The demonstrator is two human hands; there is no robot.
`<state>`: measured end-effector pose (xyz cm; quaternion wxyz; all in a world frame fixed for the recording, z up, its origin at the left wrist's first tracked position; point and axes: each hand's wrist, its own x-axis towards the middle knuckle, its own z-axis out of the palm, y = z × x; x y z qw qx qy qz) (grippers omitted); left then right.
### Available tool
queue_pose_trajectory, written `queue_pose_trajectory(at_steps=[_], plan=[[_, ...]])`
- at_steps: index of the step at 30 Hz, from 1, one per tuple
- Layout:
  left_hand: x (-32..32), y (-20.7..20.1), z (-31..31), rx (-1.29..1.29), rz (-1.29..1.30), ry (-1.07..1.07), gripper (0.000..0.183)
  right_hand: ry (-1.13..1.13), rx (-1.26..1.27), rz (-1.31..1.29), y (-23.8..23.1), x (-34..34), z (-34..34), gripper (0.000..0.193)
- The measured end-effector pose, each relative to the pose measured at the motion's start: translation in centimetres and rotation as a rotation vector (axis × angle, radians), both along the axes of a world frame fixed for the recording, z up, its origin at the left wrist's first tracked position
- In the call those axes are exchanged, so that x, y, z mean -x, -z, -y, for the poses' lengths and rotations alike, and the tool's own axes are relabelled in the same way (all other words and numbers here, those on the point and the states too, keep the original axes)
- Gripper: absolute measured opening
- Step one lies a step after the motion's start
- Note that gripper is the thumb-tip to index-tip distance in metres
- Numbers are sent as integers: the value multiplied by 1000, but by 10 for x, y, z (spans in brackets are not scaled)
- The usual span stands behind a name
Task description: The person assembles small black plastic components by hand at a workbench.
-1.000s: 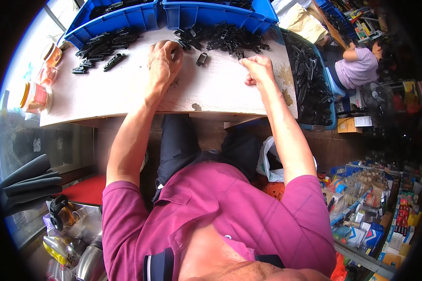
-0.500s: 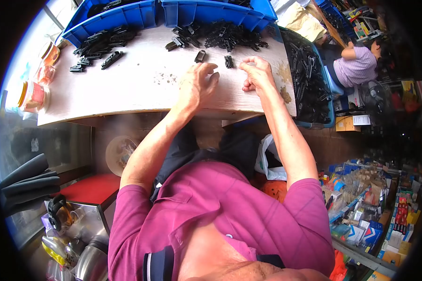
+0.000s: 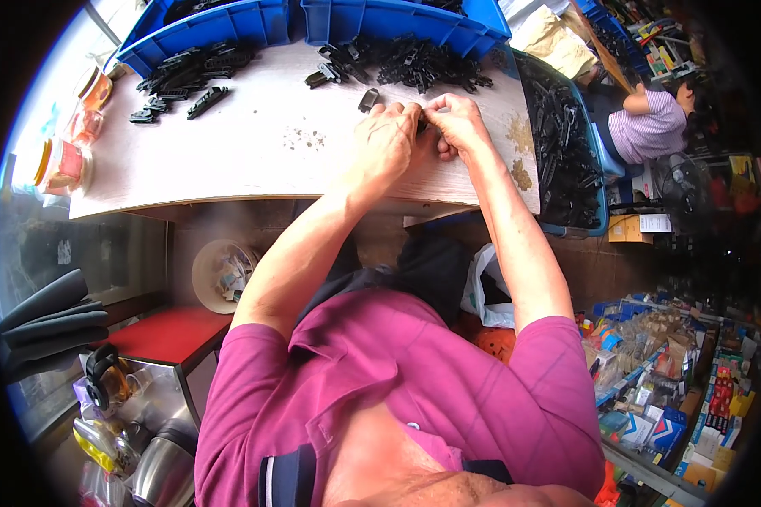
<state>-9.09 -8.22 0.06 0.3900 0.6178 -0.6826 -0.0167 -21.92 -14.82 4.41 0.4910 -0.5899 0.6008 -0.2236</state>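
My left hand (image 3: 387, 142) and my right hand (image 3: 459, 127) meet over the right half of the pale wooden table (image 3: 228, 160). Their closed fingers hold a small black part (image 3: 421, 124) between them; most of it is covered. Just beyond my left fingertips lies another small black piece (image 3: 369, 100), hollow-looking. Behind the hands is a heap of black plastic parts (image 3: 427, 66), and a smaller cluster (image 3: 334, 64) sits left of it. Farther left are a pile of long black pieces (image 3: 190, 72) and one lone piece (image 3: 207, 101).
Two blue bins (image 3: 220, 38) (image 3: 406, 25) stand along the far edge. A blue tub (image 3: 602, 169) of black parts is at the right. Orange-lidded jars (image 3: 63, 166) line the left edge. A pale bucket (image 3: 220, 275) is below; a person (image 3: 647, 122) is at the far right.
My left hand has moved right and closed in beside my right hand. The small black part that lay on the table between them is now in their fingers.
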Motion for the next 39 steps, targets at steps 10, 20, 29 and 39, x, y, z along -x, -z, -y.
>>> queue_pose_trajectory(at_steps=[10, 20, 29, 39], plan=[[7, -9, -2, -66, 3, -52, 22, 46, -16, 258, 11, 25, -2, 23], [-1, -3, -2, 175, -99, 39, 19, 149, 25, 527, 14, 17, -26, 18], [-47, -14, -45, 309, -233, -48, 34, 38, -24, 649, 17, 9, -54, 18], [-235, -1, -47, -83, 200, -721, 34, 20, -21, 672, 19, 7, -54, 17]])
